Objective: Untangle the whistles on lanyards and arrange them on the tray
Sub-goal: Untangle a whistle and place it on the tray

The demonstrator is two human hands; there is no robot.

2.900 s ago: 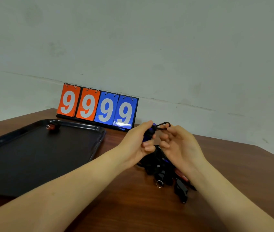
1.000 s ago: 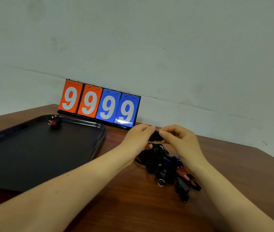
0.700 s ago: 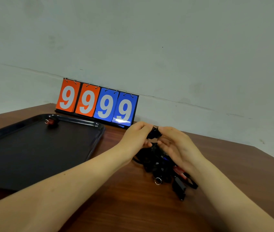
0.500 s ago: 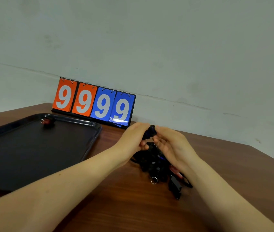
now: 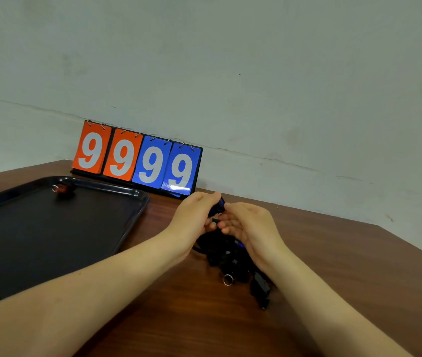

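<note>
A tangled heap of dark whistles and black lanyards (image 5: 230, 256) lies on the wooden table, partly hidden under my hands. Both hands meet just above it. My left hand (image 5: 194, 222) grips a blue whistle (image 5: 217, 207) between thumb and fingers. My right hand (image 5: 248, 228) pinches the same whistle from the right, its fingers curled toward the cord below. A metal ring (image 5: 228, 279) and a black whistle (image 5: 260, 289) stick out at the heap's near side. The black tray (image 5: 127, 228) lies to the left, with one red whistle (image 5: 61, 188) at its far edge.
A flip scoreboard (image 5: 137, 161) showing 9999 on orange and blue cards stands against the wall behind the tray. The table's right edge (image 5: 416, 251) runs diagonally close to the heap. Bare wood lies in front of my arms.
My hands have lowered toward the heap and drawn closer together, and the loop of cord that my right hand held up is no longer visible. The view has shifted slightly.
</note>
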